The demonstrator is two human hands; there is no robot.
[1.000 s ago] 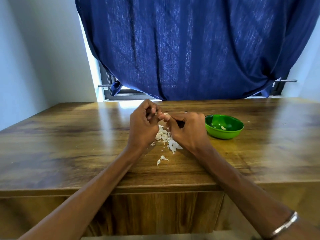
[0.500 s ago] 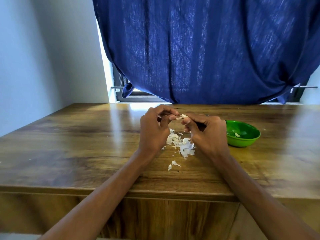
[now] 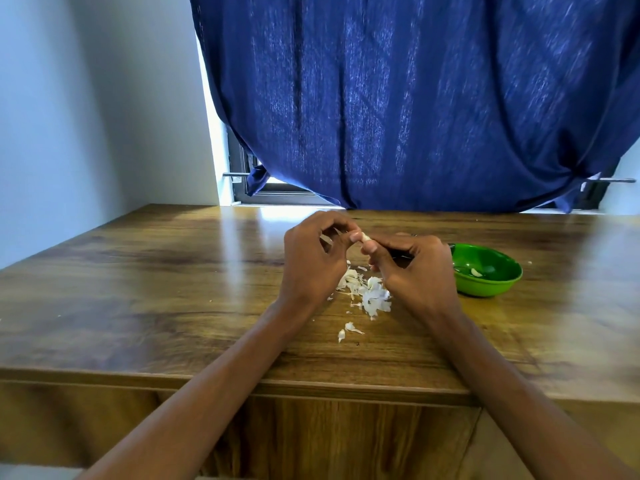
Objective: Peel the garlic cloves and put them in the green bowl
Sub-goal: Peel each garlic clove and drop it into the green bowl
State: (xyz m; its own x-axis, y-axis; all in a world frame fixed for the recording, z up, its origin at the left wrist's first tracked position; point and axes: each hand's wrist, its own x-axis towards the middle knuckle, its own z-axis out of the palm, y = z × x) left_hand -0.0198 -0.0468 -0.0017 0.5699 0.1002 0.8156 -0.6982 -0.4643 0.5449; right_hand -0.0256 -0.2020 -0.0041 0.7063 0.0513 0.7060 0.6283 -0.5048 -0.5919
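Pinched between the fingertips of both your hands is a small pale garlic clove (image 3: 365,237), held in the air above the tabletop. Your left hand (image 3: 313,263) curls its thumb and forefinger onto the clove's left end; your right hand (image 3: 417,271) grips it from the right, thumb underneath, fingers bent over it. Only a creamy-white sliver of the clove shows between your nails, so whether skin clings to it cannot be told. Both wrists hover over the table, knuckles up, forearms reaching in from the near edge and converging at the clove.

Directly below your hands lies a loose heap of white papery garlic peels (image 3: 367,292), with two stray flakes (image 3: 348,330) nearer you. Just right of your right hand sits the round glossy green bowl (image 3: 498,285), holding one peeled pale clove (image 3: 476,271). Everything rests on a polished brown wooden table (image 3: 156,289), with a dark blue cloth curtain (image 3: 415,98) hanging behind it.
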